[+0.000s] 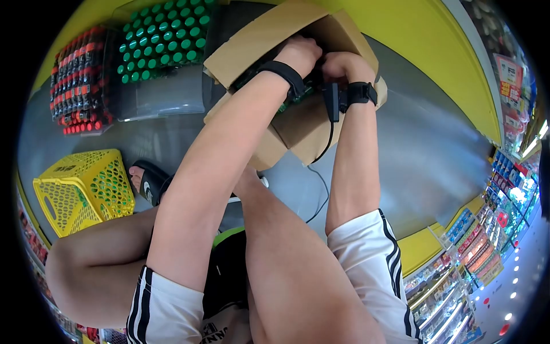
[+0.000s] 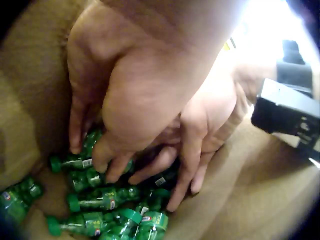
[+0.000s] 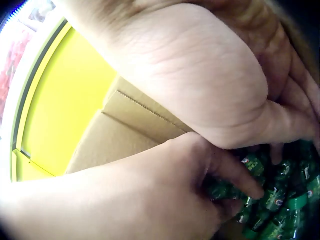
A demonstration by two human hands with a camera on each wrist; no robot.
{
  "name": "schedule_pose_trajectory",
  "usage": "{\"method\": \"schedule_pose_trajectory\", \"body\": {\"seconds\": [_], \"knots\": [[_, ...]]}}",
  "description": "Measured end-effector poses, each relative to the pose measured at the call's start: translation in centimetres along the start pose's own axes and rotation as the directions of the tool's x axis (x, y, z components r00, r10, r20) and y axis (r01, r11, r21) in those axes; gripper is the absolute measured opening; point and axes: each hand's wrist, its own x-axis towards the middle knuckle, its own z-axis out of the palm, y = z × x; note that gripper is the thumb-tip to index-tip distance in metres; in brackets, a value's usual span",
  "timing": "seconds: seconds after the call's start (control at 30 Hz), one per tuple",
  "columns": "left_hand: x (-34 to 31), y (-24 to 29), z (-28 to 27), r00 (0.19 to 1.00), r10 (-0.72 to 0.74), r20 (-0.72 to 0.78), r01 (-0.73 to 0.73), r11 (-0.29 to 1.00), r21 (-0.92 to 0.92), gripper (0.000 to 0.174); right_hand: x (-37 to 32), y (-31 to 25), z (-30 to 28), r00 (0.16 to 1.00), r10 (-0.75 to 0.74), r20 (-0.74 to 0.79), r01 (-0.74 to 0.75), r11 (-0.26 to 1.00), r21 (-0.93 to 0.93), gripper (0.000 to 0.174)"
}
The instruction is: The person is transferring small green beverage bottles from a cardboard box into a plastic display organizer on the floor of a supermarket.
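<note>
Reaching into brown cardboard box (image 1: 252, 43): left hand (image 2: 130, 100) and right hand (image 2: 215, 115) touch small green-capped plastic bottles (image 2: 100, 202); right grip wide, left grip unclear; labels illegible.

bottles (image 2: 100, 202), left hand (image 1: 298, 54), right hand (image 1: 344, 66) in box (image 1: 258, 40) | crate (image 1: 86, 189) left of box

Left hand (image 1: 298, 54): black wristband (image 1: 282, 74). Right hand (image 1: 344, 66): black strap (image 1: 362, 92) carrying a black camera module (image 1: 331, 100) with cable (image 1: 324, 189). White shorts (image 1: 372, 252), black side stripes.
</note>
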Motion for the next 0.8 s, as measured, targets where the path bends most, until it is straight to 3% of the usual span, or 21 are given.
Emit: {"method": "schedule_pose_trajectory", "body": {"seconds": [0.4, 0.5, 0.73, 0.8], "knots": [[-3.0, 1.7, -3.2, 0.997, -0.019, -0.07, 0.01, 0.992, -0.127, 0.023, -1.1, 0.1, 0.1, 1.0, -0.005, -0.03, 0.009, 0.994, 0.11, 0.021], [-2.9, 2.4, -4.3, 0.999, -0.037, 0.0, 0.036, 0.981, -0.189, 0.018, -2.0, 0.1, 0.0, 0.997, 0.015, -0.072, 0.002, 0.974, 0.226, 0.023], [-3.4, 2.2, -5.8, 1.0, -0.011, 0.018, 0.014, 0.987, -0.161, 0.019, -3.4, -0.4, -0.4, 0.995, 0.033, -0.092, -0.01, 0.971, 0.237, 0.03], [-3.9, 2.3, -5.5, 0.975, -0.075, -0.208, 0.034, 0.98, -0.196, 0.018, -4.4, -0.9, -0.9, 0.997, -0.018, -0.075, 0.03, 0.986, 0.164, 0.034]]}}
